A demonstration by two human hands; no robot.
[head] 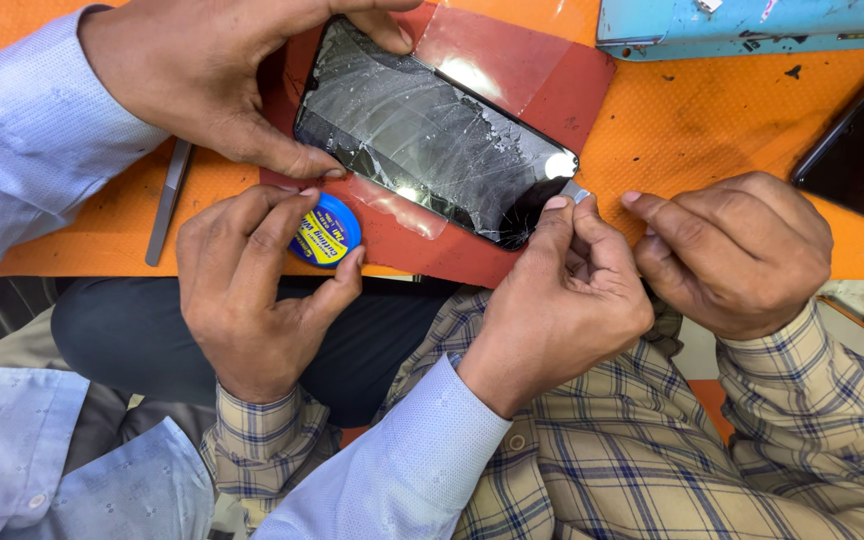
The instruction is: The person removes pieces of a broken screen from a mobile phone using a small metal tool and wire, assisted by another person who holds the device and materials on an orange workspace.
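Note:
My left hand (pixel 252 290), in a plaid sleeve, grips a small round blue tin with a yellow label (pixel 324 232) at the table's near edge. My right hand (pixel 732 250) lies curled on the orange mat (pixel 692 120), with nothing visible in it and its fingertips pointing left at the phone's near corner. A black phone with a badly cracked screen (pixel 422 130) lies on a red sheet (pixel 542 85). A co-worker in light blue sleeves steadies the phone's far end with one hand (pixel 202 70). Their other hand (pixel 552 300) presses a thin metal blade (pixel 577 190) at the phone's near corner.
Metal tweezers (pixel 167 200) lie on the mat at the left, partly under the co-worker's arm. A scuffed blue metal box (pixel 752 25) stands at the back right. Another dark phone (pixel 862 140) lies at the right edge. My lap lies below the table edge.

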